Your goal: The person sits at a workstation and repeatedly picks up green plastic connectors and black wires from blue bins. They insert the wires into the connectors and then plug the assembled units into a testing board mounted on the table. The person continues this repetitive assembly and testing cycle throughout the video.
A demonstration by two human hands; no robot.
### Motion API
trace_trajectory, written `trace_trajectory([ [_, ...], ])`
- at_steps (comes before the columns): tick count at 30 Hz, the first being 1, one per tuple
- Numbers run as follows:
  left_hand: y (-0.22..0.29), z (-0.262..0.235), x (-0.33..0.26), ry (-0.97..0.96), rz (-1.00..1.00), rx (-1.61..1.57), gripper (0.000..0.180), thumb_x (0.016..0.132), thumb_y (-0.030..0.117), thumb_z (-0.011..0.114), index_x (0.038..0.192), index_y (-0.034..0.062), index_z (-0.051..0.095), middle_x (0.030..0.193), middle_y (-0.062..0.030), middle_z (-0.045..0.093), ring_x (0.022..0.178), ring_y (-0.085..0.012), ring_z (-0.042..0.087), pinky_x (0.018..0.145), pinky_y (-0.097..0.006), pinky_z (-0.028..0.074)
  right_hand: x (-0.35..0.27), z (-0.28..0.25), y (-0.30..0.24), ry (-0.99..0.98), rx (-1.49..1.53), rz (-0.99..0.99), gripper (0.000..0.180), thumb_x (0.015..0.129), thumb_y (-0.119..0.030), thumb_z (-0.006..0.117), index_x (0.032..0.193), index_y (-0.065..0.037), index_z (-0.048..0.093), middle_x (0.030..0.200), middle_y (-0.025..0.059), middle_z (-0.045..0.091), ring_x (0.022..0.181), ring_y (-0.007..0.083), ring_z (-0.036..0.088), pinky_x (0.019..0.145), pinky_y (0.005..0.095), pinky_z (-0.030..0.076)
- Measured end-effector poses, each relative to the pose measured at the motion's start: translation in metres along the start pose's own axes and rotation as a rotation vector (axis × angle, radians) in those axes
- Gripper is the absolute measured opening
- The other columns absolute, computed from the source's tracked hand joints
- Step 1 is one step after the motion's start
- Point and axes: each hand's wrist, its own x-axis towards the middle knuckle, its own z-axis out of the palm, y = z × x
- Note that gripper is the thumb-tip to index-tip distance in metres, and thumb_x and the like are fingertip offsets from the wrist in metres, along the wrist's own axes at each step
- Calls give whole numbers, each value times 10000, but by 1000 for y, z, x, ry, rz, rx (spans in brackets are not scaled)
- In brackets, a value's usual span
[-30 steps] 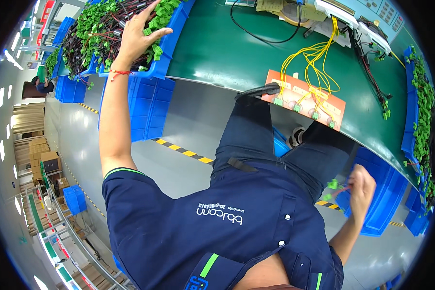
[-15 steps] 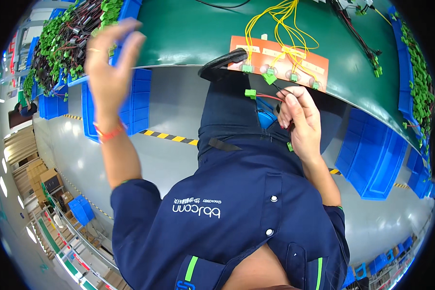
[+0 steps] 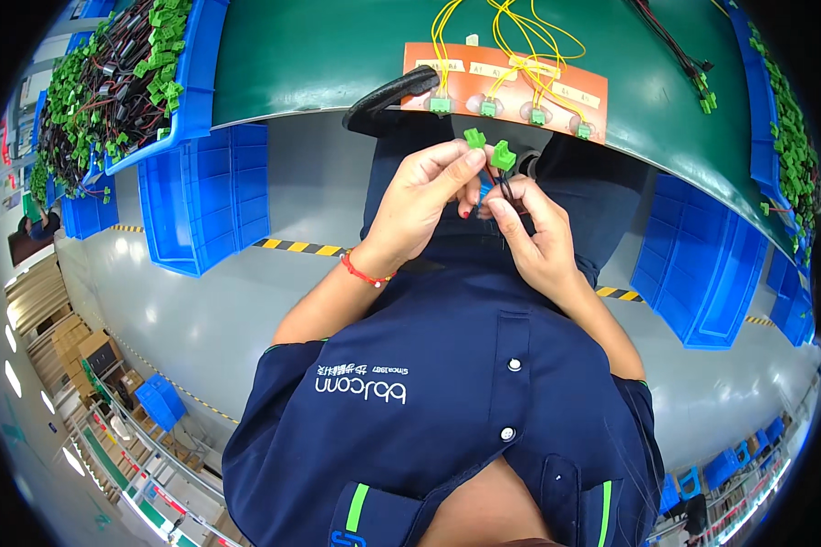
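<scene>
My left hand (image 3: 429, 193) is closed, with thumb and fingertips pinching at a small green terminal connector (image 3: 474, 138). Beside it, my right hand (image 3: 538, 228) grips the black wires (image 3: 505, 190) of a second green connector (image 3: 503, 155), which points up between the hands. Both hands meet over my lap, just short of the table edge. Beyond them lies an orange board (image 3: 511, 87) with several green sockets (image 3: 441, 106) along its near side and yellow wires (image 3: 543, 46) running away from it. Some of the cable between my fingers is hidden.
A black curved bar (image 3: 392, 100) juts over the edge of the green table (image 3: 310, 64). Blue bins heaped with green-ended cables (image 3: 123, 91) stand at left and right (image 3: 789, 146). Blue crates (image 3: 205, 201) sit below the table. A black-and-red cable bundle (image 3: 680, 46) lies at the far right.
My left hand has come down from the left bin area and joined the right hand, closing at a green connector. The view has shifted slightly, and the right hand has moved a little left and nearer.
</scene>
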Motion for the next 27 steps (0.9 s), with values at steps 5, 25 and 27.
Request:
trace_trajectory([
  [5, -6, 11, 6, 56, -12, -74, 333, 1053, 289, 507, 1081, -8, 655, 702, 31, 518, 611, -30, 447, 539, -196, 389, -6, -7, -2, 122, -81, -167, 72, 943, -47, 635, 966, 16, 658, 936, 111, 589, 794, 191, 585, 760, 272, 475],
  [25, -19, 8, 24, -236, -49, -636, 345, 1095, 339, 342, 913, 97, 506, 573, 70, 285, 562, -59, 260, 481, -207, 270, -15, -26, -35, 87, -240, -368, 55, 865, 6, 655, 910, 37, 647, 804, 117, 659, 688, 236, 600, 574, 317, 480],
  [27, -22, 7, 25, -233, -38, -666, 341, 1094, 344, 347, 930, 96, 515, 574, 67, 284, 565, -61, 257, 482, -207, 269, -15, -26, -35, 58, -234, -338, 52, 874, 5, 652, 915, 36, 648, 780, 103, 645, 650, 211, 583, 560, 299, 469],
])
